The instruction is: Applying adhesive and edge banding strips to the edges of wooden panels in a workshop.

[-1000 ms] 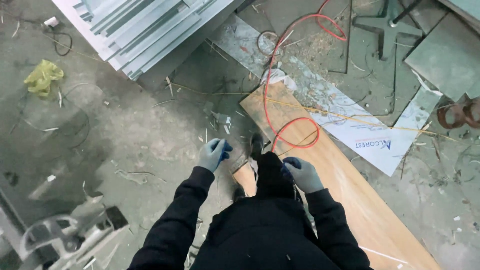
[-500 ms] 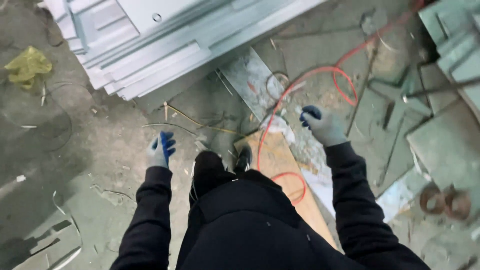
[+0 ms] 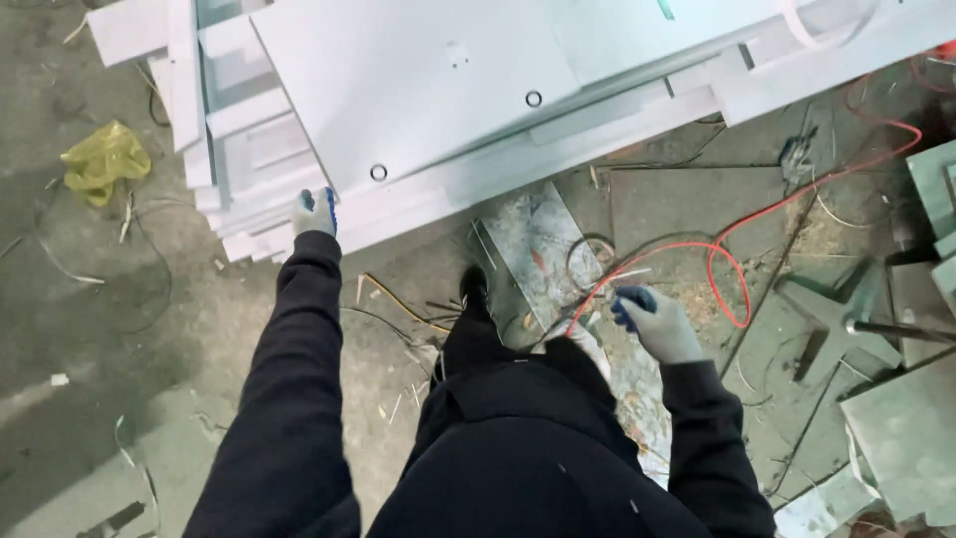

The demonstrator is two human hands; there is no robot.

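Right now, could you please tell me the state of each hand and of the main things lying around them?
Left hand: gloved, stretched out, at the edge of the white panels.
Right hand: gloved, held low over the floor, nothing clearly gripped.
White panels: stacked flat, edges staggered.
Red cable: loose, looped on the floor.
Yellow bag: crumpled on the floor.
Floor: dusty, littered with scraps.

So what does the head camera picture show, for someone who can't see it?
A person in dark clothes reaches their gloved left hand to a stack of white panels on a littered concrete floor. The gloved right hand hangs near an orange cable.
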